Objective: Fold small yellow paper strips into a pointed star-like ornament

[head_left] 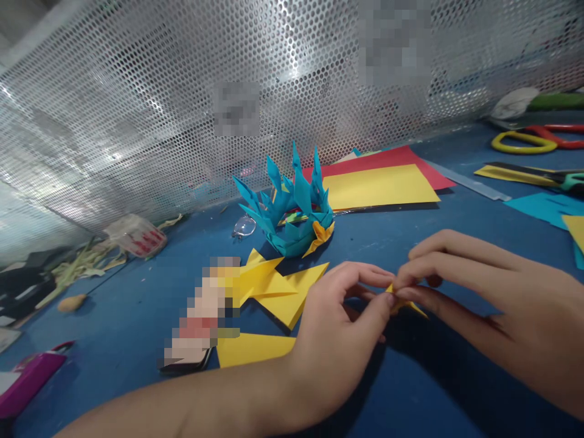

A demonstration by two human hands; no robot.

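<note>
A small folded piece of yellow paper (409, 306) is pinched between both hands, mostly hidden by the fingers. My left hand (340, 328) grips its left side with thumb and forefinger. From the right, the fingertips of my right hand (474, 298) close on the same piece. Left of my left hand lie folded yellow origami pieces (292, 292) and a flat yellow sheet (253, 350). Behind them stands a ring of blue folded paper (296, 237) with upright spikes, a small orange-yellow folded piece (321, 236) resting against its front.
A phone with a blurred screen (196, 328) lies left of the yellow pieces. Yellow (383, 185) and red paper (410, 159) lie at the back. Scissors with yellow and red handles (524, 143) are at the far right. A perforated metal panel (182, 140) borders the blue table (128, 334).
</note>
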